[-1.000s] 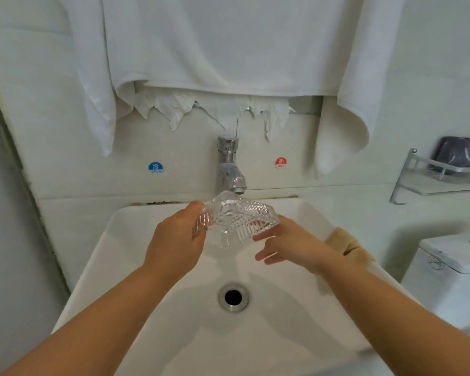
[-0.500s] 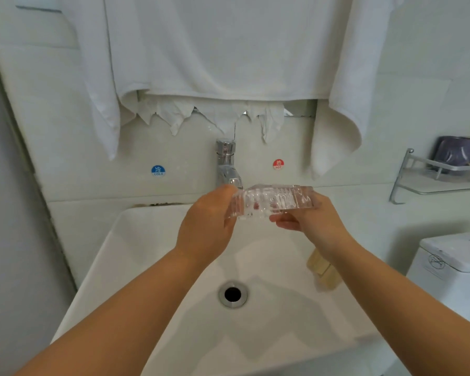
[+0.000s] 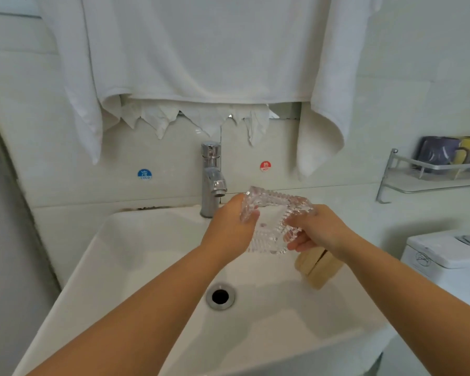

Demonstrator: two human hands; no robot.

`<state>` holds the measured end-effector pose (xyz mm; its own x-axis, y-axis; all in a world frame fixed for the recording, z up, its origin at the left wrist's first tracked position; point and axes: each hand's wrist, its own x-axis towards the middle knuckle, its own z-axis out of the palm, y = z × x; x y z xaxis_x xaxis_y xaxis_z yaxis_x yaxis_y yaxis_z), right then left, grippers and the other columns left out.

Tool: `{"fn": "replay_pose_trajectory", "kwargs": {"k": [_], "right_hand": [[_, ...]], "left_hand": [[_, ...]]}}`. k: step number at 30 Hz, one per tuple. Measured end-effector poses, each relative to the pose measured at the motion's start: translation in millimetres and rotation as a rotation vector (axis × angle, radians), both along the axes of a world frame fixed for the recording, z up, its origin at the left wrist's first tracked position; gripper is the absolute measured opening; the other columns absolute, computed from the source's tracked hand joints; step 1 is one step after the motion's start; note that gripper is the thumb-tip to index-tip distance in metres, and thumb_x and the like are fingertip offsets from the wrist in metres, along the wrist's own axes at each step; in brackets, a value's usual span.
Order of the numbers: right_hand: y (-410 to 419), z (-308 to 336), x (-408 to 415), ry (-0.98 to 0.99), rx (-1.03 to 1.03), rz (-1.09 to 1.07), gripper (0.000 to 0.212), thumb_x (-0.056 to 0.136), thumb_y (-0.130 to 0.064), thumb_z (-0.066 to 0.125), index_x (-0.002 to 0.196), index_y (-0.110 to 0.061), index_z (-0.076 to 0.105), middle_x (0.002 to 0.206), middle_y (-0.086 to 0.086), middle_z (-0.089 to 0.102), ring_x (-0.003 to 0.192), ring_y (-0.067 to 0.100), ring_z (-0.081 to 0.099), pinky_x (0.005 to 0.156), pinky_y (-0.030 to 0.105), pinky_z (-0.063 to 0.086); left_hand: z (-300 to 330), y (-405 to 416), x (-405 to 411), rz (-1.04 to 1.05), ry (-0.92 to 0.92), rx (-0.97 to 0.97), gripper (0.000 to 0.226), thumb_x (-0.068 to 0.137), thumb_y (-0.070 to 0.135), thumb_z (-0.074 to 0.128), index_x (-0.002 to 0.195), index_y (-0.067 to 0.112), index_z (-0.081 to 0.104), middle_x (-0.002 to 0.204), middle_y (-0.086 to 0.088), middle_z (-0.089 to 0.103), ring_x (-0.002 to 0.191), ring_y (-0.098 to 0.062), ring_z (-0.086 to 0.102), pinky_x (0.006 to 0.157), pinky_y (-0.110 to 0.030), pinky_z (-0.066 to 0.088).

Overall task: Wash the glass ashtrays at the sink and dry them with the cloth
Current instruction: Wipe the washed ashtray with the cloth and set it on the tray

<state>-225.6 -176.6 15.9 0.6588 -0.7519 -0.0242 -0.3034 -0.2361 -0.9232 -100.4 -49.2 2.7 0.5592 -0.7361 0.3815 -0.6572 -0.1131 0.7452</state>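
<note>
Overhead, ashtray (image 3: 269,226) between both hands, above sink (image 3: 125,256)

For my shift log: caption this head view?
Both hands hold a glass ashtray tilted over the sink.

One glass ashtray (image 3: 272,221) is seen, at 12 o'clock from the drain (image 3: 220,296), of which one is counted. Two hands are counted on it: the left hand (image 3: 229,226) at its 9 o'clock and the right hand (image 3: 316,229) at its 3 o'clock. One sink (image 3: 136,256) and one tap (image 3: 211,180) are seen. Two round stickers are counted: one blue (image 3: 144,174) at the tap's 9 o'clock, one red (image 3: 265,166) at its 3 o'clock. One white towel (image 3: 201,47) is hung at 12 o'clock. One tan cloth (image 3: 316,267) is counted at the sink's 3 o'clock, and one shelf (image 3: 432,172) with cups whose number cannot be told.
</note>
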Motion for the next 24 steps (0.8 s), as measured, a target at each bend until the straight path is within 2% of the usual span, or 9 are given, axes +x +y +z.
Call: {"fn": "replay_pose_trajectory", "kwargs": {"k": [3, 6, 9, 11, 13, 15, 19, 21, 24], "right_hand": [[-12, -5, 1, -0.029, -0.052, -0.089, 0.021, 0.093, -0.013, 0.057, 0.11, 0.001, 0.059, 0.091, 0.017, 0.064, 0.06, 0.024, 0.069, 0.065, 0.035, 0.058], [-22, -11, 0, 0.039, -0.209, -0.13, 0.034, 0.092, -0.013, 0.052, 0.127, -0.012, 0.054, 0.107, 0.01, 0.064, 0.075, 0.02, 0.065, 0.073, 0.035, 0.056], [-28, -17, -4, 0.371, -0.582, -0.204, 0.044, 0.094, -0.026, 0.049, 0.137, -0.02, 0.043, 0.124, 0.006, 0.055, 0.107, 0.024, 0.054, 0.087, 0.035, 0.046], [-34, -23, -7, 0.596, -0.699, -0.29, 0.047, 0.095, -0.038, 0.045, 0.136, -0.017, 0.039, 0.126, 0.008, 0.05, 0.116, 0.029, 0.046, 0.093, 0.039, 0.039], [-43, -28, -9, 0.706, -0.595, -0.335, 0.044, 0.094, -0.043, 0.043, 0.127, -0.014, 0.041, 0.123, 0.008, 0.047, 0.116, 0.03, 0.045, 0.092, 0.041, 0.037], [-55, -34, -11, 0.732, -0.452, -0.338, 0.035, 0.093, -0.04, 0.044, 0.115, -0.012, 0.043, 0.117, 0.007, 0.048, 0.11, 0.029, 0.049, 0.085, 0.036, 0.041], [-70, -44, -13, 0.728, -0.39, -0.287, 0.013, 0.09, -0.022, 0.048, 0.081, -0.013, 0.045, 0.08, -0.001, 0.051, 0.072, 0.017, 0.051, 0.053, 0.025, 0.034], [-72, -46, -11, 0.668, -0.437, -0.333, 0.016, 0.089, -0.018, 0.047, 0.074, -0.014, 0.043, 0.075, -0.001, 0.05, 0.063, 0.015, 0.046, 0.049, 0.025, 0.03], [-68, -46, -8, 0.535, -0.551, -0.416, 0.015, 0.092, -0.016, 0.043, 0.079, -0.012, 0.049, 0.075, 0.001, 0.053, 0.061, 0.016, 0.045, 0.049, 0.026, 0.029]], "left_hand": [[-6, -29, -6, 0.096, 0.261, -0.054, 0.012, 0.097, 0.016, 0.048, 0.088, 0.023, 0.051, 0.093, -0.003, 0.067, 0.079, -0.015, 0.064, 0.073, -0.038, 0.055], [-15, -57, -5, 0.22, 0.584, -0.139, 0.011, 0.093, 0.011, 0.049, 0.098, 0.006, 0.056, 0.089, -0.008, 0.066, 0.074, -0.026, 0.066, 0.055, -0.033, 0.052], [-22, -70, -7, 0.215, 0.979, -0.214, 0.009, 0.095, 0.004, 0.041, 0.097, 0.002, 0.05, 0.084, -0.013, 0.059, 0.068, -0.027, 0.059, 0.055, -0.031, 0.044], [-26, -72, -13, 0.187, 1.159, -0.216, 0.014, 0.098, 0.003, 0.035, 0.089, 0.006, 0.046, 0.079, -0.009, 0.053, 0.073, -0.026, 0.055, 0.056, -0.03, 0.038], [-36, -73, -14, 0.206, 1.175, -0.204, 0.017, 0.097, 0.003, 0.036, 0.109, 0.002, 0.048, 0.077, -0.005, 0.059, 0.065, -0.024, 0.058, 0.058, -0.03, 0.038], [-46, -75, -12, 0.255, 1.143, -0.172, 0.039, 0.095, 0.003, 0.04, 0.134, 0.001, 0.04, 0.078, -0.009, 0.066, 0.057, -0.022, 0.062, 0.064, -0.033, 0.045], [-47, -70, -10, 0.249, 1.134, -0.162, 0.039, 0.096, 0.003, 0.043, 0.135, 0.0, 0.04, 0.08, -0.011, 0.067, 0.056, -0.022, 0.062, 0.062, -0.032, 0.047], [-44, -67, -10, 0.24, 1.146, -0.181, 0.038, 0.097, 0.003, 0.043, 0.134, -0.001, 0.04, 0.079, -0.012, 0.066, 0.057, -0.023, 0.062, 0.059, -0.031, 0.046], [-39, -64, -9, 0.246, 1.174, -0.196, 0.037, 0.097, 0.001, 0.043, 0.134, -0.003, 0.041, 0.079, -0.013, 0.065, 0.057, -0.024, 0.062, 0.056, -0.03, 0.046]]}}
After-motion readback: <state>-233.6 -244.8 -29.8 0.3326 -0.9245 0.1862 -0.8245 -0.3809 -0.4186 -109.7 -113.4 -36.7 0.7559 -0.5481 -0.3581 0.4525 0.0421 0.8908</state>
